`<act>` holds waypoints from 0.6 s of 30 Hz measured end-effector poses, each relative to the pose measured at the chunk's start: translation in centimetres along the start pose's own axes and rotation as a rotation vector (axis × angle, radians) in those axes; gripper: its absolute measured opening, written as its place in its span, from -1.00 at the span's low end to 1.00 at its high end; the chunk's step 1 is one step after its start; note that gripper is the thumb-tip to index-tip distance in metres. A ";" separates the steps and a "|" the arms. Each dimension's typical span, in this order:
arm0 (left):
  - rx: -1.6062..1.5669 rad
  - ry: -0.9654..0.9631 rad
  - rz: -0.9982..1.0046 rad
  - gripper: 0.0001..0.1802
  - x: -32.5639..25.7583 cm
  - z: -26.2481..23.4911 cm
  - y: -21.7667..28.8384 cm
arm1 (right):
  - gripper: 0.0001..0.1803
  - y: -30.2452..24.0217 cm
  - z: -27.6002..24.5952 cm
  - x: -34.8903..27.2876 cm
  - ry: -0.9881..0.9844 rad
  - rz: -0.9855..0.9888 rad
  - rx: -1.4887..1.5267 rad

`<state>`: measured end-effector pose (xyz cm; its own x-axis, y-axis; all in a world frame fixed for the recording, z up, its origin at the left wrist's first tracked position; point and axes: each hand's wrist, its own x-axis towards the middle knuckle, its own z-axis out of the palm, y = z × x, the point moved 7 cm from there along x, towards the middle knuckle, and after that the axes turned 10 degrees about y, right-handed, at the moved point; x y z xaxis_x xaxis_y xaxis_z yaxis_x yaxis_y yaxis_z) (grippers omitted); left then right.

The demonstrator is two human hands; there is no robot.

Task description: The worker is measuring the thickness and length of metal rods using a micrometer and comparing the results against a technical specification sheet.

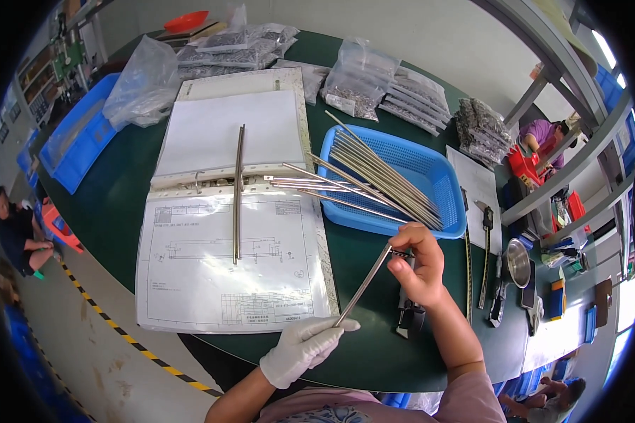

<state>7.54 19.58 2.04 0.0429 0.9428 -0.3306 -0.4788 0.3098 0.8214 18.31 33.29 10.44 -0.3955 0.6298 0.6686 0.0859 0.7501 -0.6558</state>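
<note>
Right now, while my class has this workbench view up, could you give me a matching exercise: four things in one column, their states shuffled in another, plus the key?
Column 1
1. Left hand
2. Right hand
3. Light blue basket
4. Binder

Column 2
A. Lying open, with slender rods across its pages
B. Bare, at the upper end of the held rod
C. Wearing a white glove
D. Containing a fanned bundle of metal rods

Pairs: 1-C, 2-B, 3-D, 4-A
</note>
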 end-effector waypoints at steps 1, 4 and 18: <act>0.001 0.001 0.000 -0.67 0.0 0.0 0.0 | -0.78 -0.5 -0.3 0.1 0.094 -0.055 -0.022; -0.003 0.006 -0.005 -0.67 -0.2 -0.3 -0.1 | -0.85 0.3 0.3 -0.3 -0.091 0.048 0.059; -0.034 -0.064 -0.056 -0.67 0.2 0.1 -0.6 | -0.69 -0.2 -0.5 -0.1 0.197 0.181 0.199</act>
<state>7.95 19.56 1.55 0.1259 0.9304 -0.3442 -0.5032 0.3589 0.7861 18.80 33.21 10.67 -0.2044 0.7908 0.5770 -0.0489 0.5804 -0.8128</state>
